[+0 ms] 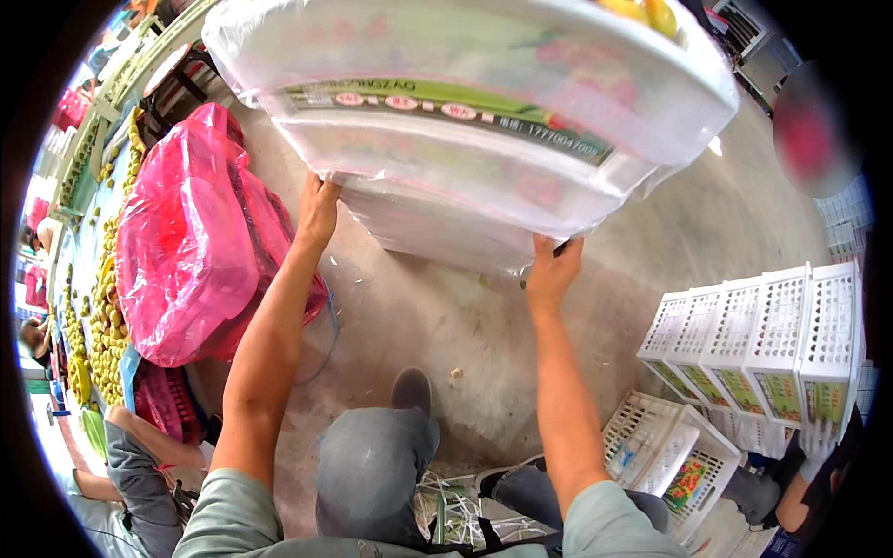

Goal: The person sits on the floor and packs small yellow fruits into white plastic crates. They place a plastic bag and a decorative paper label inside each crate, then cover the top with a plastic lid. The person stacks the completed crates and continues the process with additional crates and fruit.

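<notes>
A tall stack of white foam boxes [446, 132], covered in clear plastic film and bearing printed labels, stands before me. Fingers of my left hand [321, 209] grip the stack's lower left edge. On the other side, my right hand [555, 268] grips its lower right edge, with the thumb and fingers at the film-covered corner. Yellow-green fruit [645, 15] shows in the top box. The far side of the stack is hidden.
Pink plastic bags [199, 237] lie at the left beside a table heaped with green-yellow fruit [110, 314]. Stacked white plastic crates [757, 349] stand at the right, near a person's gloved hand [820, 443]. White strapping scraps [460, 509] litter the floor near my legs. Another person sits at lower left.
</notes>
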`<action>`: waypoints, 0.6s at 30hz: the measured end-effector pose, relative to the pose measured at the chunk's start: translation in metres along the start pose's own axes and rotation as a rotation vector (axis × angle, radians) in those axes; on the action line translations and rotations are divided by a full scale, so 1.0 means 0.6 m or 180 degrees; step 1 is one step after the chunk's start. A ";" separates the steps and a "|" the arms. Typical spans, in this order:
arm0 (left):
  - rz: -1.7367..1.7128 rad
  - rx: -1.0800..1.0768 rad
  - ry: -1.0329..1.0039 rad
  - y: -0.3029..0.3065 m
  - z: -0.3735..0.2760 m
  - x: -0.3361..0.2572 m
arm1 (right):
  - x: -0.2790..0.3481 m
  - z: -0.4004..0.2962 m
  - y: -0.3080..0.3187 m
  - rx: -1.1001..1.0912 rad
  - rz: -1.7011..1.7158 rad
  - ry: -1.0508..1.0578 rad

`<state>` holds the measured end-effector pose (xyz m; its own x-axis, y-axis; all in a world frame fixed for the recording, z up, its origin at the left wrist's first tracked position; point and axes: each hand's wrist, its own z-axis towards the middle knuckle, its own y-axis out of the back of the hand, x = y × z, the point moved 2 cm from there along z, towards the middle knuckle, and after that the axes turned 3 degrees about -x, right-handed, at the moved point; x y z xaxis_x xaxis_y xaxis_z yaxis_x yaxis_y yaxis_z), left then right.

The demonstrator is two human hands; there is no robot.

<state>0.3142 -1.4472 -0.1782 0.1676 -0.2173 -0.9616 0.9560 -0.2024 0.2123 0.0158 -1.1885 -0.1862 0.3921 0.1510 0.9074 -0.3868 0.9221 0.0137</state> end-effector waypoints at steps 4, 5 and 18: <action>0.0819 0.0052 0.0163 -0.003 -0.093 -0.035 | -0.005 0.005 0.054 0.0355 0.0207 -0.0339; 0.0931 -0.0026 0.0081 -0.003 -0.129 -0.047 | -0.005 0.016 0.060 0.0468 0.0278 -0.0447; 0.0754 0.0295 0.0270 -0.017 -0.232 -0.126 | -0.013 -0.058 0.220 0.0651 0.0122 -0.0627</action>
<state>0.3254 -1.2959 -0.1320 0.4073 -0.1889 -0.8935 0.8623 -0.2430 0.4444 -0.0091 -1.0552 -0.2060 0.2121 0.0937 0.9727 -0.5664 0.8229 0.0442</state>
